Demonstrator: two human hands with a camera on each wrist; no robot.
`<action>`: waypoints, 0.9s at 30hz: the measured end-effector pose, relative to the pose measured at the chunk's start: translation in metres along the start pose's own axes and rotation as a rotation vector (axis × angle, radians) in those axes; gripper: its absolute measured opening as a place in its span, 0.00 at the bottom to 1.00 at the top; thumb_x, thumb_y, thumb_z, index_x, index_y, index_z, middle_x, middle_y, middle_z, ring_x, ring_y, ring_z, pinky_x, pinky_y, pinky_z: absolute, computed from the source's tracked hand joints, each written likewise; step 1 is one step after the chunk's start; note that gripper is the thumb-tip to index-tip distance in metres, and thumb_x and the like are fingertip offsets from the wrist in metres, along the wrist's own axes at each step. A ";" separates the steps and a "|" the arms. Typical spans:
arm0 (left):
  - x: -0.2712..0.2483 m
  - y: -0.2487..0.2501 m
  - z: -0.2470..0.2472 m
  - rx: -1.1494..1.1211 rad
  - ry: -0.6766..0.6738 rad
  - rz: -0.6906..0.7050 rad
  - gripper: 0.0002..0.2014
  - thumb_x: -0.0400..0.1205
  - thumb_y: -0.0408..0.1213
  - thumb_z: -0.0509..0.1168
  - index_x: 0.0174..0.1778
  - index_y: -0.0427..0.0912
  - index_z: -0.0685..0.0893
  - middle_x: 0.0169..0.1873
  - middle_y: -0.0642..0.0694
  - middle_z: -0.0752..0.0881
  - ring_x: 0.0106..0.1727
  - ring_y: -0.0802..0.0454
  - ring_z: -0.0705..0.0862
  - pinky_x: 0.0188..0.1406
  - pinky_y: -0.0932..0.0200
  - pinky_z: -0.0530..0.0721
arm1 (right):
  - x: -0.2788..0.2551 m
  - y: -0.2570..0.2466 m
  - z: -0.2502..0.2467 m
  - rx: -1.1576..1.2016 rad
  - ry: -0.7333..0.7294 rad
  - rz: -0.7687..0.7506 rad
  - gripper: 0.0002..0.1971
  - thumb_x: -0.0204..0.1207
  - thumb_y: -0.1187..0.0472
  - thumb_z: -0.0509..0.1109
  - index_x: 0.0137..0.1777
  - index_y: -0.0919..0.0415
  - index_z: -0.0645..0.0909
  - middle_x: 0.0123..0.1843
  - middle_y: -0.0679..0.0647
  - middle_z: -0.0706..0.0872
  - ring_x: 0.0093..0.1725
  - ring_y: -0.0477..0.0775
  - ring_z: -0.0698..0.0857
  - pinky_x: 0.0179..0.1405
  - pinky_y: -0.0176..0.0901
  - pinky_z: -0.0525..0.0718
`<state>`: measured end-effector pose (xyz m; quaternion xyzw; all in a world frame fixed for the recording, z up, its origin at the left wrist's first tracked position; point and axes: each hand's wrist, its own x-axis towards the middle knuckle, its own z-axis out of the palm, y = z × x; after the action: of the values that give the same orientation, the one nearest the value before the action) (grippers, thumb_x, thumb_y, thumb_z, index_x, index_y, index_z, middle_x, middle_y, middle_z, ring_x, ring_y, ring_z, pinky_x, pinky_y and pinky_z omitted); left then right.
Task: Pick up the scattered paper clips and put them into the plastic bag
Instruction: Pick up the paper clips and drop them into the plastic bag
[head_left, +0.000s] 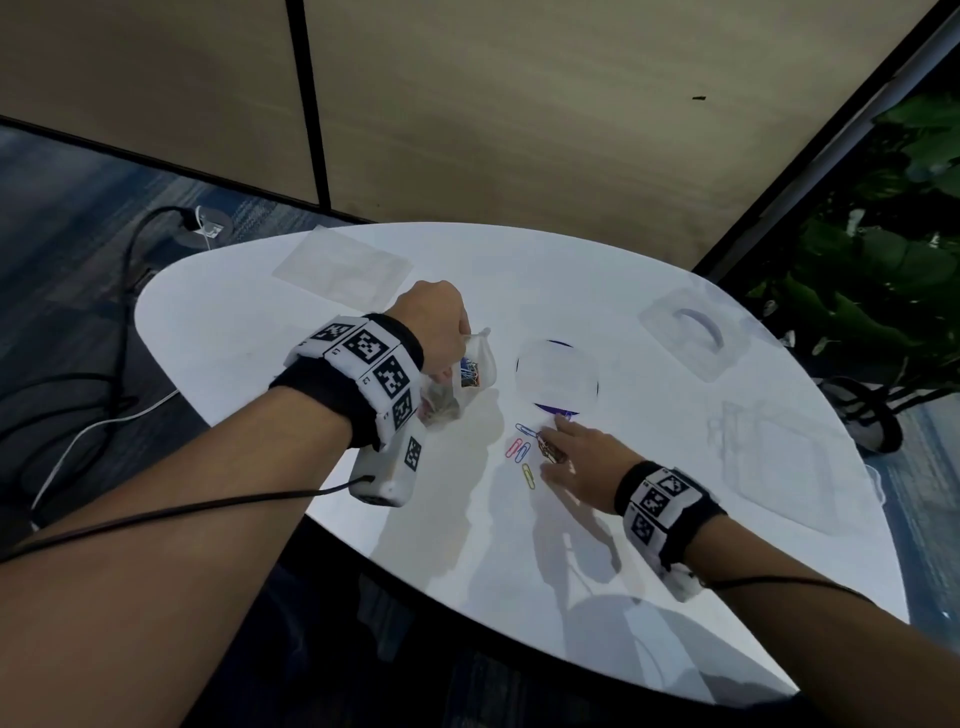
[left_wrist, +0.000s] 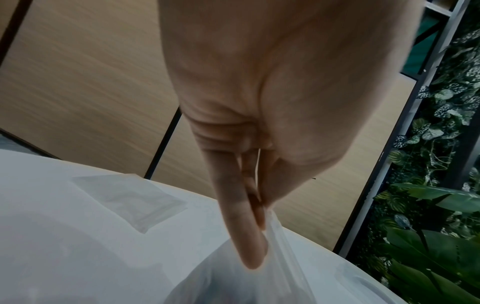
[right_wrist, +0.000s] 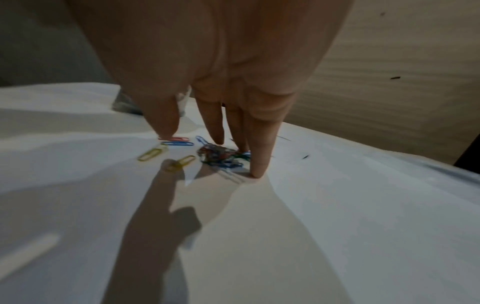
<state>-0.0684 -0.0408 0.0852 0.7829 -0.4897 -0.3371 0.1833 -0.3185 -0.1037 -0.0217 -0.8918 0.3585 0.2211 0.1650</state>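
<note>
My left hand (head_left: 441, 332) holds a small clear plastic bag (head_left: 470, 371) just above the white table (head_left: 260, 332); coloured clips show inside it. In the left wrist view its fingers (left_wrist: 249, 242) pinch the plastic bag's (left_wrist: 233, 286) rim. My right hand (head_left: 571, 457) lies to the right, fingers straight and spread, tips on the table around a tangled heap of paper clips (head_left: 548, 448). In the right wrist view the heap (right_wrist: 221, 156) sits between the fingertips (right_wrist: 255, 172). Loose clips lie beside it: two yellow (right_wrist: 152, 154), a red (right_wrist: 179, 139), a blue (right_wrist: 179, 143).
A flat clear bag (head_left: 343, 267) lies at the table's far left. A round clear lid with a purple rim (head_left: 557, 376) sits just beyond the clips. Clear packaging (head_left: 693, 332) and a clear box (head_left: 789, 457) are at the right. Plants (head_left: 883, 260) stand beyond; cables (head_left: 104, 415) cross the floor.
</note>
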 end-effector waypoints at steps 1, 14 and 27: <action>-0.001 0.001 0.001 0.003 -0.003 -0.003 0.13 0.84 0.25 0.60 0.54 0.34 0.91 0.39 0.35 0.93 0.38 0.41 0.94 0.46 0.46 0.94 | -0.003 -0.004 0.005 -0.015 0.002 -0.006 0.30 0.83 0.51 0.62 0.83 0.56 0.59 0.84 0.58 0.61 0.77 0.61 0.71 0.74 0.50 0.71; -0.005 0.017 0.015 0.070 -0.075 0.026 0.13 0.84 0.25 0.62 0.60 0.32 0.89 0.45 0.33 0.92 0.49 0.36 0.92 0.53 0.43 0.92 | 0.017 -0.023 0.009 -0.143 0.176 0.074 0.11 0.73 0.71 0.63 0.44 0.61 0.86 0.44 0.57 0.84 0.48 0.62 0.85 0.39 0.43 0.76; -0.003 0.020 0.016 0.105 -0.095 0.030 0.12 0.85 0.28 0.62 0.59 0.33 0.89 0.43 0.36 0.93 0.45 0.39 0.94 0.50 0.44 0.93 | 0.031 0.019 -0.028 1.001 0.170 0.438 0.09 0.57 0.69 0.87 0.37 0.63 0.93 0.36 0.60 0.93 0.38 0.56 0.92 0.43 0.39 0.90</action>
<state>-0.0939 -0.0465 0.0871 0.7672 -0.5264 -0.3452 0.1234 -0.3047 -0.1467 -0.0167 -0.6238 0.6091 -0.0200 0.4893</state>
